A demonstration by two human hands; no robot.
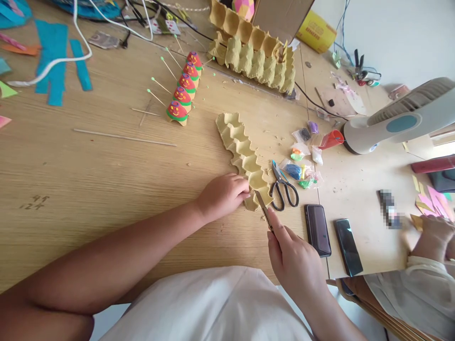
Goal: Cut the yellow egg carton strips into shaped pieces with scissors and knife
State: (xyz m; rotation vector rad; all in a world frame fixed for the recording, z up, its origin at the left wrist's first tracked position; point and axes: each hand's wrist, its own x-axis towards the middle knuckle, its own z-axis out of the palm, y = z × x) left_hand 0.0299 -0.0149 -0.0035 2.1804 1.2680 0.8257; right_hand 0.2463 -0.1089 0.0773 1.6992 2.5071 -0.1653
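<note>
Lengthwise away leftward, carton strip (245, 150) in left hand (224, 195), apparent knife (262, 204) in right hand (296, 258).

Egg-carton strip (245, 152): plain pale yellow-tan
Knife (262, 203): dull grey blade; handle colour mostly hidden, perhaps brownish
Caterpillar-like row (182, 96): red tops, green lower bands, yellow smiles, purple-blue marks
Scissors (279, 179): black handles, grey blades
Table (117, 189): light brown, streaked with wood grain
Paper strips (53, 57): solid bright blue
Fan (419, 111): white with a pale blue oval, grey grille
</note>
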